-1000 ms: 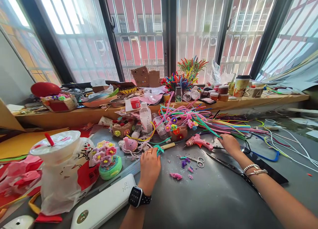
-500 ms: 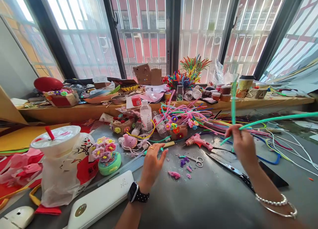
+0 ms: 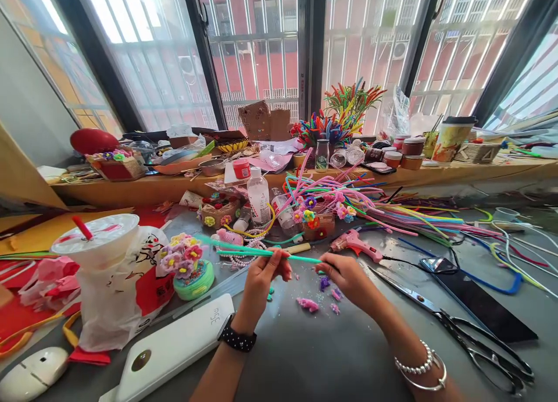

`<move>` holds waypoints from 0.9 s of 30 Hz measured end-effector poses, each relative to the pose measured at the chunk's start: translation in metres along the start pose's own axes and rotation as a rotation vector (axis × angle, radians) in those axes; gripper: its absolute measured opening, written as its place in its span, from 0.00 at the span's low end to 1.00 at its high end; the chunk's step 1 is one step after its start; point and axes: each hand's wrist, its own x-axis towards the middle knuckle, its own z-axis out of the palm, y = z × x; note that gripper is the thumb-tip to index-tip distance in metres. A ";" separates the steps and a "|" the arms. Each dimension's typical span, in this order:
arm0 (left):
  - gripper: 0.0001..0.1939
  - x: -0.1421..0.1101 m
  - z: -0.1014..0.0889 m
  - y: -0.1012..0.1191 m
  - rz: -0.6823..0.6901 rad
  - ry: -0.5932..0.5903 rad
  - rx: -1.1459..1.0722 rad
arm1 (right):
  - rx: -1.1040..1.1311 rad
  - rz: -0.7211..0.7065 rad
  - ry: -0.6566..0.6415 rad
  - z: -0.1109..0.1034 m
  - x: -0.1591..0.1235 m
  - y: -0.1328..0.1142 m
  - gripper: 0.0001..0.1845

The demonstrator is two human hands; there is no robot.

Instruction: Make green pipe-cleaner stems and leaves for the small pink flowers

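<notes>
My left hand pinches two or more green pipe cleaners between thumb and fingers. They lie level above the table, their long ends reaching left past the beads. At their short right end my right hand is closed around the tips. Below the hands are purple fuzz and a pink fuzzy scrap. A small green piece lies beside my left hand. The small scissors seen earlier are hidden; I cannot tell whether my right hand covers or holds them.
A pink glue gun and large black-handled scissors lie right, near a phone. Pipe cleaners are heaped behind. Left stand a bagged drink cup, a flower ornament and a white power bank.
My right hand has drawn green pipe cleaners from the heap and brought them left to the middle. My left hand, earlier resting at the small green piece, now pinches them.
</notes>
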 end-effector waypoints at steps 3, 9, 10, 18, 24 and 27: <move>0.09 0.001 -0.002 -0.001 0.056 0.118 -0.114 | 0.055 0.047 0.249 -0.015 0.001 0.010 0.13; 0.09 0.004 -0.007 0.001 0.139 0.244 -0.287 | 0.255 0.140 0.554 -0.018 0.001 0.022 0.11; 0.09 0.005 -0.008 0.002 0.146 0.249 -0.327 | 0.348 0.181 0.612 -0.015 0.001 0.022 0.10; 0.09 -0.003 0.004 0.005 -0.036 0.014 -0.307 | 0.928 0.210 0.158 0.024 0.004 0.000 0.16; 0.09 -0.009 0.015 0.004 -0.159 -0.149 0.031 | 1.190 0.321 0.309 0.025 0.001 -0.010 0.13; 0.10 -0.007 0.013 0.002 -0.145 -0.086 0.054 | 1.202 0.345 0.360 0.023 0.003 -0.006 0.12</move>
